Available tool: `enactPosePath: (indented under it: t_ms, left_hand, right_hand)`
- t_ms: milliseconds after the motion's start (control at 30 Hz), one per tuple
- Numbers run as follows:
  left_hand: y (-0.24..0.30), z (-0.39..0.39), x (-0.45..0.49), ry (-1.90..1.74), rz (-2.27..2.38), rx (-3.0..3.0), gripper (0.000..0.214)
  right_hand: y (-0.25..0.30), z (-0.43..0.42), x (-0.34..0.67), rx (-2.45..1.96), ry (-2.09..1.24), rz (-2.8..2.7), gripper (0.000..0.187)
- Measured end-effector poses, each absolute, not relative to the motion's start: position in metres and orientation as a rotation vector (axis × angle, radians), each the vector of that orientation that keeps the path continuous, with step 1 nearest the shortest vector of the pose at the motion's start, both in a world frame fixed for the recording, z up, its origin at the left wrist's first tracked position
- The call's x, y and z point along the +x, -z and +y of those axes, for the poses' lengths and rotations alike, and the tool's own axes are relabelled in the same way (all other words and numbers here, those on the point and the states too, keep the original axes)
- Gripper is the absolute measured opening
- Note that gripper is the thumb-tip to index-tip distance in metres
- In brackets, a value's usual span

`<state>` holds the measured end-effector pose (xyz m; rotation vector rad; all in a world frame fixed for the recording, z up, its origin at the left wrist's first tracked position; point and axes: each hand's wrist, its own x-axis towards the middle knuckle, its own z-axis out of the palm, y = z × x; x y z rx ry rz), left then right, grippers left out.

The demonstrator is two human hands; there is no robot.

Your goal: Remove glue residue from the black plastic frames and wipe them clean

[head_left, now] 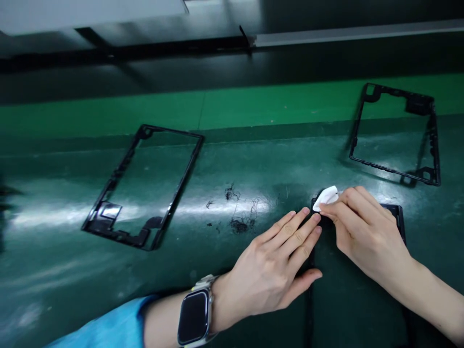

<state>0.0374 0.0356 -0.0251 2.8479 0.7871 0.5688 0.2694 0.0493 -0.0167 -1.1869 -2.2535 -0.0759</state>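
A black plastic frame (400, 223) lies on the green work surface in front of me, partly hidden by both hands. My right hand (369, 232) pinches a small white cloth or wipe (326, 197) at the frame's upper left corner. With its fingers stretched out, my left hand (273, 261) lies flat across the frame's left side, the fingertips close beside the white piece. A smartwatch is on my left wrist.
Another black frame (183, 181) lies to the left, and a further one (395, 171) at the upper right. Black thread-like shavings (241, 224) are scattered on the green surface (232, 159) between them. A dark ledge with a pale strip (326, 36) runs along the back.
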Motion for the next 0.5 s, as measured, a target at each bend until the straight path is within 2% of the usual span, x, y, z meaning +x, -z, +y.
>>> enactPosePath:
  t_ms: [267,400,500]
  left_hand:
    - [0.0216,0.0349,0.0386,-0.557,0.805,2.888,0.059]
    - [0.0229,0.0343,0.0382,-0.551,0.809,2.893,0.06]
    - [0.0251,0.0346,0.0378,-0.562,0.808,2.889,0.06]
  right_hand:
    - [0.0124,0.0541,0.2628,-1.235,0.476,-2.352,0.014]
    - [0.014,0.0517,0.2629,-1.261,0.432,-2.323,0.012]
    - [0.016,0.0528,0.2648,-1.259,0.246,-2.267,0.015]
